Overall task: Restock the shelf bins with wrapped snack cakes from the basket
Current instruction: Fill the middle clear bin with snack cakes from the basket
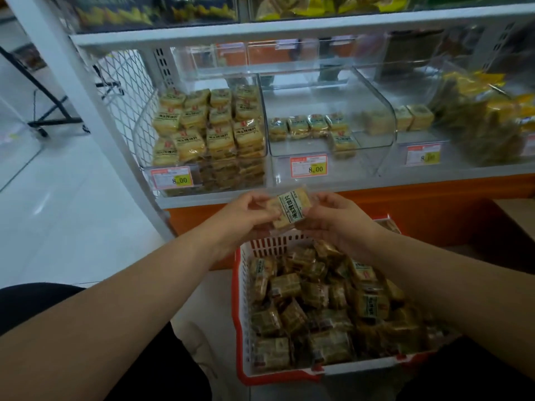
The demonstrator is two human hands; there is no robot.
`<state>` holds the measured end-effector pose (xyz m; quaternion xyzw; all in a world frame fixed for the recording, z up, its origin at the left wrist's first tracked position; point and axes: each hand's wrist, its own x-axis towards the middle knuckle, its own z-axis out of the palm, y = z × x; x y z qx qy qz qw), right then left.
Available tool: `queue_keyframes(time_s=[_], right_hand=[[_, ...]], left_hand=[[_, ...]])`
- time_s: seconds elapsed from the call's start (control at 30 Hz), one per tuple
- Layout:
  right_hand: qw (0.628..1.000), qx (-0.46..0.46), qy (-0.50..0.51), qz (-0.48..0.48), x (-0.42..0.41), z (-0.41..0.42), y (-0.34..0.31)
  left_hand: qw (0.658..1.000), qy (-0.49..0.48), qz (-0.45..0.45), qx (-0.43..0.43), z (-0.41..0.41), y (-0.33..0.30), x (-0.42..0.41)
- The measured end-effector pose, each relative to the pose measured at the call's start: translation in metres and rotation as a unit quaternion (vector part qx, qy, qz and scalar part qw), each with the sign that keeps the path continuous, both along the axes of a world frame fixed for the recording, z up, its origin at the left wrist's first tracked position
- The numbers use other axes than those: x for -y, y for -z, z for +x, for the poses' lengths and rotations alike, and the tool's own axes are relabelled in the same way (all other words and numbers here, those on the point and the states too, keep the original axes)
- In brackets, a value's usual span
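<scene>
Heaped with wrapped cakes, the red basket (240,308) sits nearest, and above it both hands — left (246,215), right (335,218) — pinch one snack cake (289,208) by its ends, likely squaring it for the sparse middle bin (327,157).

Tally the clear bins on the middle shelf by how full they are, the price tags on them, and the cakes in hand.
Nearly full bin: 1
Almost empty bin: 1
Bin of yellow packets: 1
Price tags: 3
Snack cake held between left hand and right hand, above the basket: 1
Total: 7
</scene>
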<state>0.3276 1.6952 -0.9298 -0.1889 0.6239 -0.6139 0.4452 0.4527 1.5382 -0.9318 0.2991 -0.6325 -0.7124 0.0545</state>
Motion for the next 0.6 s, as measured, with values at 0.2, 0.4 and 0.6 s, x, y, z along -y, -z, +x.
queue_keyframes(time_s=[0.2,0.4,0.6], right_hand=[[0.95,-0.278,-0.107,0.094,0.012,-0.018,-0.028],[0.936,-0.293,-0.141,0.136,0.016,-0.059,-0.059],[0.978,-0.186,-0.034,0.084,0.017,-0.084,-0.067]], left_hand=[[0.999,-0.019,-0.034,-0.003,-0.001,-0.01,0.006],[0.991,-0.009,-0.125,-0.052,-0.027,-0.04,0.004],[0.953,-0.06,-0.292,-0.06,-0.066,-0.056,-0.005]])
